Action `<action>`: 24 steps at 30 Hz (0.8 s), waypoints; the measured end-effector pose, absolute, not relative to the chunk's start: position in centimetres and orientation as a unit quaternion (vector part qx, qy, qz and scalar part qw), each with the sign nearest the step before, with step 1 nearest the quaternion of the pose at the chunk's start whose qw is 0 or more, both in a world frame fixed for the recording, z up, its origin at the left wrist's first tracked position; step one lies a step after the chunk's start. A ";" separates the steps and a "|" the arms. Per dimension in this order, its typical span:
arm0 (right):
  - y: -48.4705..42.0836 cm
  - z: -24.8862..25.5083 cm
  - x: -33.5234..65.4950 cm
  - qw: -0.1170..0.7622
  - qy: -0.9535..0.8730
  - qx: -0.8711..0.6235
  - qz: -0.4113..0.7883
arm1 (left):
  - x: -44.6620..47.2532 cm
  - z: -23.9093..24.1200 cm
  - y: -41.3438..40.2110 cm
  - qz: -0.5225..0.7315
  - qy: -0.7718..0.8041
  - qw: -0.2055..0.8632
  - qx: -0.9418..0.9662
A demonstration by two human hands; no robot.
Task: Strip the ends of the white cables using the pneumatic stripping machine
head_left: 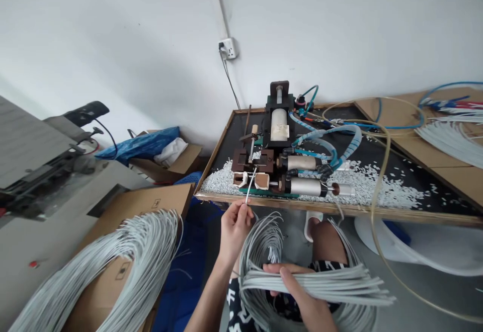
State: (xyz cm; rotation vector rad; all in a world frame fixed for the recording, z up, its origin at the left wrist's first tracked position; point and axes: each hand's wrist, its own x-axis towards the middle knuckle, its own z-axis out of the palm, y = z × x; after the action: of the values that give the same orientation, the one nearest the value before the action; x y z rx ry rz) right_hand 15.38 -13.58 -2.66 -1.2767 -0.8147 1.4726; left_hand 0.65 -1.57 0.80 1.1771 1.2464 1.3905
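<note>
Between the thumb and fingers of my left hand [236,221] I pinch one thin white cable [249,189]. Its far end reaches between the jaws of a pneumatic wire-stripping machine [252,162] at the table's front edge. My right hand [302,292] is closed around a thick bundle of grey-white cables [335,284], whose cut ends point right. The rest of that bundle loops over my lap below the table. My left fingertips are just in front of the table edge, apart from the jaws.
White insulation scraps [392,186] litter the black tabletop around the machine. Blue air hoses [339,136] and a yellowish tube [381,186] run on the right. More cables [147,241] lie on cardboard at left, beside another machine [49,156]. A white basin [433,251] stands beneath.
</note>
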 end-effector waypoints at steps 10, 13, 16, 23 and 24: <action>-13.4 -1.0 15.3 0.505 -0.292 -0.538 0.608 | 0.9 -0.6 -1.5 0.588 0.488 0.456 0.457; -13.2 -1.2 15.3 0.503 -0.285 -0.531 0.620 | 0.9 -0.6 -1.3 0.589 0.487 0.467 0.444; -12.9 -1.5 15.3 0.503 -0.282 -0.520 0.630 | 1.0 -0.4 -1.1 0.591 0.481 0.476 0.439; -12.6 -1.2 15.2 0.503 -0.277 -0.518 0.634 | 1.4 -0.6 -0.9 0.583 0.486 0.483 0.436; -12.5 -1.3 15.2 0.502 -0.277 -0.517 0.636 | 1.4 -0.8 -0.9 0.579 0.488 0.486 0.436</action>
State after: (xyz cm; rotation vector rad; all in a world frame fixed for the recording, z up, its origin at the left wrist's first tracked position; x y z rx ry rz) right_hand 15.25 -12.53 -1.26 -1.2500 -0.6703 1.5360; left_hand 1.44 -0.86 -0.83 1.0616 1.1875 1.4091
